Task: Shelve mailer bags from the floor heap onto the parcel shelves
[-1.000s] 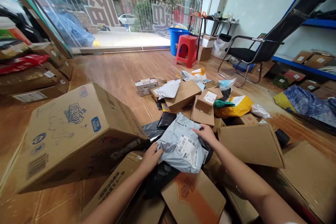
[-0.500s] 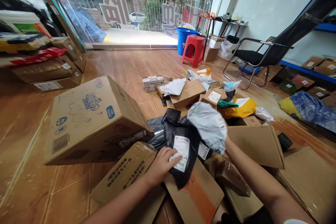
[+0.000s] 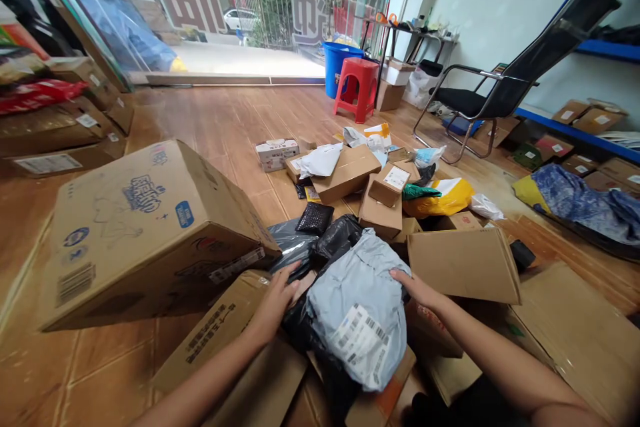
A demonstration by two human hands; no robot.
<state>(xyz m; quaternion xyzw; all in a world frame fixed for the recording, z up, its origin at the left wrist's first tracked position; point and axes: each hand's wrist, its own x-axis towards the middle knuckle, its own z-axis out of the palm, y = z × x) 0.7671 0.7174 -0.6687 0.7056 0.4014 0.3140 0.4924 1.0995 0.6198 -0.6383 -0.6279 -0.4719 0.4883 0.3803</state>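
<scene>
A grey plastic mailer bag [image 3: 357, 287] with a white shipping label lies label-up over black mailer bags and cardboard boxes in front of me. At its right edge my right hand [image 3: 414, 285] is closed on the plastic, its fingertips partly hidden. My left hand [image 3: 279, 293] is to the left of the grey bag, fingers stretched out and holding nothing, close to the black plastic. Behind the grey bag are a shiny black mailer bag [image 3: 337, 237] and a small black bubble mailer [image 3: 315, 219].
A large carton [image 3: 135, 227] leans at the left, with a printed box [image 3: 215, 327] nearer me. More parcels, including a yellow bag [image 3: 445, 197] and a brown box [image 3: 465, 263], spread right. Farther back are a red stool [image 3: 357, 88], a blue bin [image 3: 340, 67] and a black chair [image 3: 500, 93].
The grey mailer bag came down toward me and now covers much of the labelled black mailer bag. My left hand left that black bag and moved left. The view shifted slightly right.
</scene>
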